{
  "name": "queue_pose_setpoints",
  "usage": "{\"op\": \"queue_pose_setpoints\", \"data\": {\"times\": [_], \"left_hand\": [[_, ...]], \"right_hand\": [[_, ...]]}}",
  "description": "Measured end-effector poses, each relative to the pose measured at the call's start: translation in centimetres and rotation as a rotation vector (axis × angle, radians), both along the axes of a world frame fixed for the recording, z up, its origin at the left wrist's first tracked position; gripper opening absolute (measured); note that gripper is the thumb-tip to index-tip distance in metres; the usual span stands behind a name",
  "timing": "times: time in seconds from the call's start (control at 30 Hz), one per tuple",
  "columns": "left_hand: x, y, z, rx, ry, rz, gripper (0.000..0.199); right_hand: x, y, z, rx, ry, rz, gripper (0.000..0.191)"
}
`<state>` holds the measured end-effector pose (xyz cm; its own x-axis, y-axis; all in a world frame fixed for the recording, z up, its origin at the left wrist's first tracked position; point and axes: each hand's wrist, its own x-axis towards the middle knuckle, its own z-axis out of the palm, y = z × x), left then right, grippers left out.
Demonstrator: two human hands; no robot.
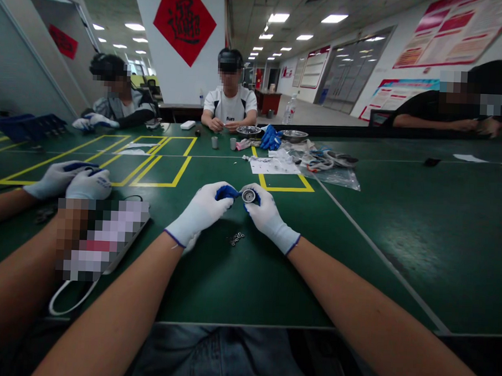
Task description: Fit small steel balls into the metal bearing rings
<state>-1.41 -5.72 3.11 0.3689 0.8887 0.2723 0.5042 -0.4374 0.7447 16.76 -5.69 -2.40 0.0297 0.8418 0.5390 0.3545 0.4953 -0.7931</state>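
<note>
Both my hands wear white gloves with blue palms and are raised over the green table. My right hand [265, 209] is closed around a round metal part [248, 196], whose open, ringed end faces me. Close beside it, my left hand [210, 208] has thumb and fingers pinched together, its blue fingertips almost at the metal part's edge. Whatever lies between those fingertips is too small or hidden to make out. On the table just below my hands is a small cluster of shiny metal rings [237, 239].
At my left, a co-worker's gloved hands [82, 183] are near a pouch-like item [107, 240] with a strap. Farther back stand metal cups [214, 142], a metal dish [294, 135], blue gloves [271, 138], paper [274, 166] and a plastic bag [343, 178]. Other people sit around the table.
</note>
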Motion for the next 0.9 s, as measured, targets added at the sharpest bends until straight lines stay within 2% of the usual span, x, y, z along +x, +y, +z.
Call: {"op": "queue_pose_setpoints", "data": {"times": [0.23,0.43,0.67,0.9], "left_hand": [[0.2,-0.7,1.0,-0.028,-0.122,-0.046,0.022],[0.3,-1.2,1.5,-0.001,-0.184,-0.017,0.021],[0.3,-1.3,1.3,0.081,-0.057,0.004,0.017],[0.2,-1.4,1.4,0.084,-0.067,-0.035,0.015]], "right_hand": [[-0.2,-0.3,0.2,-0.032,-0.019,0.025,0.027],[-0.4,-0.6,0.3,-0.043,-0.065,0.068,0.027],[-0.3,-0.8,0.6,-0.068,-0.082,0.106,0.022],[-0.5,-1.2,0.8,-0.087,-0.101,0.174,0.012]]}}
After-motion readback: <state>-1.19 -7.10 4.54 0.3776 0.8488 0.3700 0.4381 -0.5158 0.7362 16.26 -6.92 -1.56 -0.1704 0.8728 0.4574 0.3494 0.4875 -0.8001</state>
